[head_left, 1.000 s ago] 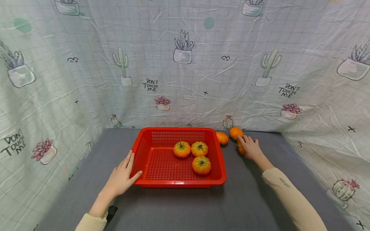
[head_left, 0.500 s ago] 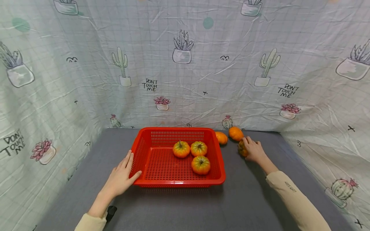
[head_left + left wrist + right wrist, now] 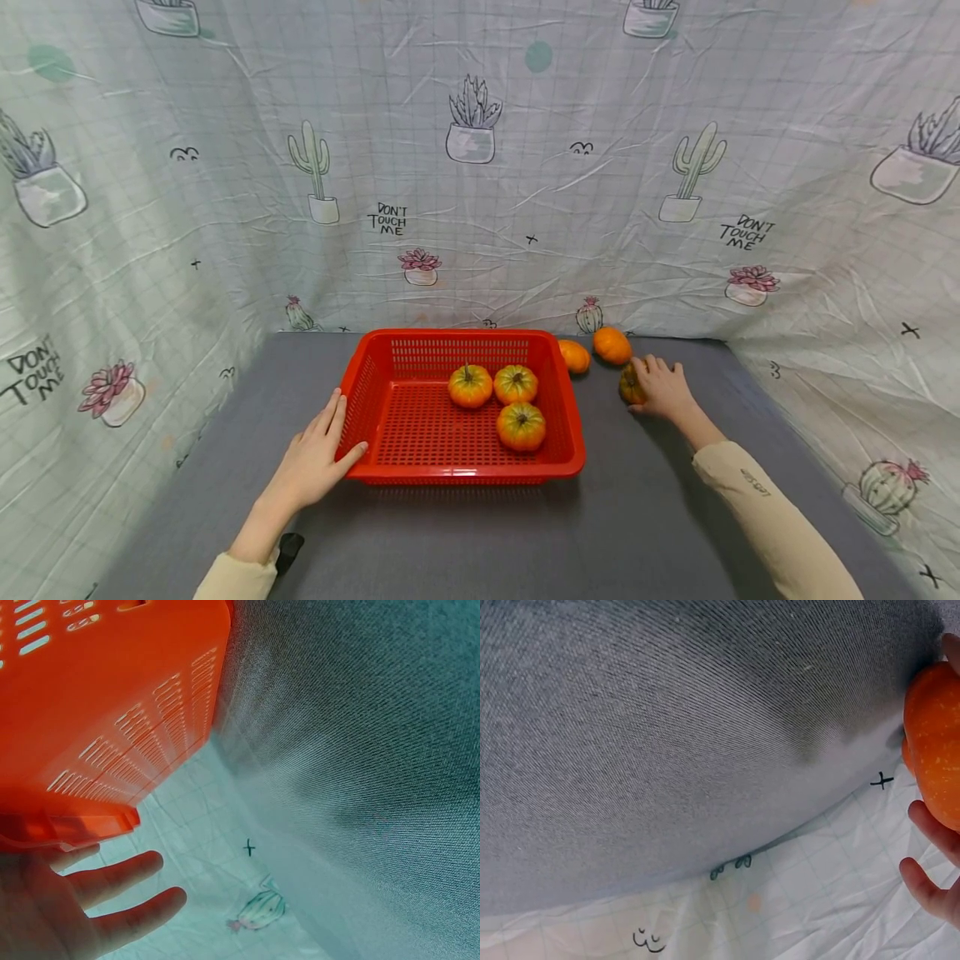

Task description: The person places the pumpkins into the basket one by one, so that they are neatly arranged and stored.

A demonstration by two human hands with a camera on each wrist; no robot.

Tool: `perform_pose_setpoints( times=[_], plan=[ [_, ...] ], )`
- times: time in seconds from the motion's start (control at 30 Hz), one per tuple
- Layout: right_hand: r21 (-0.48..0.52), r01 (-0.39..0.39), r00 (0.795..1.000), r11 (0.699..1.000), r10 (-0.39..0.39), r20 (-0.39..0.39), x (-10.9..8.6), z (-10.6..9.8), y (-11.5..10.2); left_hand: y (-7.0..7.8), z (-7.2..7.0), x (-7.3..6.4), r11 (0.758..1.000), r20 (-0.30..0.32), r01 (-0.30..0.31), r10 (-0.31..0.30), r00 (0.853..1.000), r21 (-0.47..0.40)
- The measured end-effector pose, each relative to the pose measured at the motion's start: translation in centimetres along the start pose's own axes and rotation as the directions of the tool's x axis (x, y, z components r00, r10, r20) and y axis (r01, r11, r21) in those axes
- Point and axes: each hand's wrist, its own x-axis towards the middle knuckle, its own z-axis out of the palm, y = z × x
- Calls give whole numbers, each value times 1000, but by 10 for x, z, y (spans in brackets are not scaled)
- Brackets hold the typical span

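Observation:
My left hand [image 3: 311, 458] rests with straight fingers on the left rim of a red plastic basket [image 3: 465, 477]. The left wrist view shows those fingers [image 3: 120, 881] just under the basket's rim. To the right of the basket, my right hand [image 3: 663, 390] grips a small pumpkin [image 3: 630, 385], its greenish side showing and the rest covered by the hand. Seen from the right wrist, the pumpkin's orange skin [image 3: 937, 742] lies between thumb and fingers at the frame edge. Inside the basket are three orange-green pumpkins [image 3: 471, 387], grouped toward the right.
Two more orange pumpkins lie behind the right hand: one by the basket's right rim [image 3: 576, 357], another near the back edge [image 3: 612, 345]. A grey cloth [image 3: 450, 542] covers the table. Printed curtains [image 3: 525, 192] enclose the back and sides.
The right hand has closed round the pumpkin and shifted slightly right. That pumpkin has turned, so its greenish side now shows. The left hand and the basket stay in place.

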Motion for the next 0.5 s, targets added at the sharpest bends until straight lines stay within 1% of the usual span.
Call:
perform_pose_setpoints(
  times=[0.23, 0.3, 0.5],
  plan=[
    [34, -16, 1000, 999, 15, 18, -1, -1, -1, 0, -1, 0, 1000, -4, -4, 4, 1000, 0],
    [50, -17, 1000, 999, 17, 12, -1, -2, -3, 0, -2, 0, 1000, -10, -5, 5, 1000, 3],
    [71, -30, 999, 997, 31, -9, -1, -6, -9, 2, -2, -1, 1000, -1, 10, -10, 1000, 10]
  ],
)
